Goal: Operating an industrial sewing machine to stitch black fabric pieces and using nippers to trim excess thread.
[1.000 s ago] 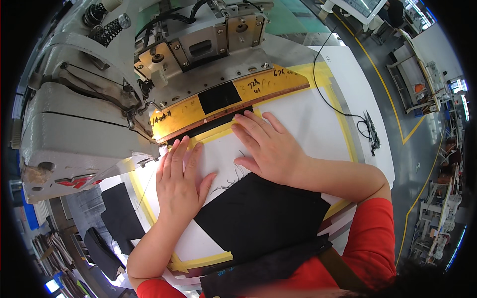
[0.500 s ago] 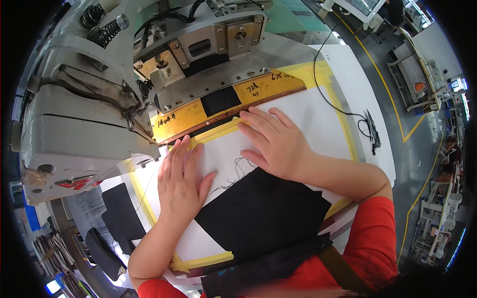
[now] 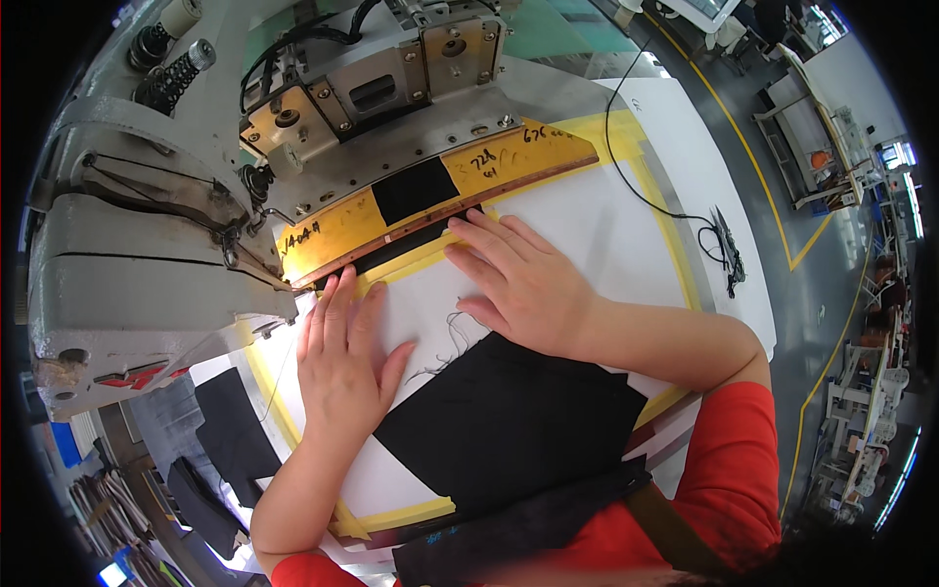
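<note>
My left hand (image 3: 337, 367) lies flat, fingers stretched out. Its fingertips meet a black fabric strip (image 3: 403, 247) beside the wooden edge of a yellow clamp plate (image 3: 328, 231). Farther right, my right hand (image 3: 528, 284) is spread, with its fingertips at the strip's other end. Both palms are over a white work surface (image 3: 597, 245) bordered by yellow tape. A grey sewing machine head (image 3: 147, 284) stands close by on the left. Loose dark threads (image 3: 450, 352) lie between my hands. Nearer to me is a large black fabric piece (image 3: 509, 421).
More black fabric pieces (image 3: 235, 426) lie at left below the machine head. A pair of thread snips (image 3: 724, 245) rests near a thin black cable (image 3: 626, 186) on the right. Beyond the table are a grey floor with yellow lines and other workstations (image 3: 807, 147).
The clamp plate has shifted slightly away and left, and more of the black strip shows in front of it. Both hands stay flat, with their fingertips still at the strip.
</note>
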Tool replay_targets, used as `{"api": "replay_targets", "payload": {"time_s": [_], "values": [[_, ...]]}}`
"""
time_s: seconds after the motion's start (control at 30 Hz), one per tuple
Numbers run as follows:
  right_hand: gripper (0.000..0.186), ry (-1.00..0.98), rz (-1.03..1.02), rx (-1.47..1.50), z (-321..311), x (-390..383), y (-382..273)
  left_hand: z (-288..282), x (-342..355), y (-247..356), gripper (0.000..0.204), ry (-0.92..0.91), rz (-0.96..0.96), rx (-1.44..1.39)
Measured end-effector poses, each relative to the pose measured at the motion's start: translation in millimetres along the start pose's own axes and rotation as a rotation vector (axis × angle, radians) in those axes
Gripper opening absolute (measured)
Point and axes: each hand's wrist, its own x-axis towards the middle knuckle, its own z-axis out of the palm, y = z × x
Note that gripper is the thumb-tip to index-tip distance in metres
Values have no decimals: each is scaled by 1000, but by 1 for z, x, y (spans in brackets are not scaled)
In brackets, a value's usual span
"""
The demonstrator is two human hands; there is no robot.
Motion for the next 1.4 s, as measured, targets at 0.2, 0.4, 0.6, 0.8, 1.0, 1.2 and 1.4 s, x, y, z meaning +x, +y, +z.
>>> {"api": "replay_targets", "payload": {"time_s": [0.2, 0.4, 0.6, 0.8, 1.0, 1.2, 1.4], "values": [[54, -19, -3, 33, 2, 2, 1, -1, 1, 0, 63, -18, -16, 38], [54, -37, -5, -12, -3, 4, -1, -4, 0, 1, 63, -35, -52, 49], [54, -49, 5, -4, -2, 3, -2, 0, -3, 2, 63, -14, -54, 21], [54, -53, -10, -89, -6, 1, -7, -1, -6, 5, 60, 17, -51, 16], [54, -48, -6, -103, -5, 0, -6, -2, -4, 6, 58, 10, -53, 56], [54, -65, -1, -108, -8, 1, -4, -2, -2, 5, 58, 5, -46, 80], [51, -69, 35, -100, -6, 1, -6, -3, -4, 6, 57, 6, -73, 37]]}}
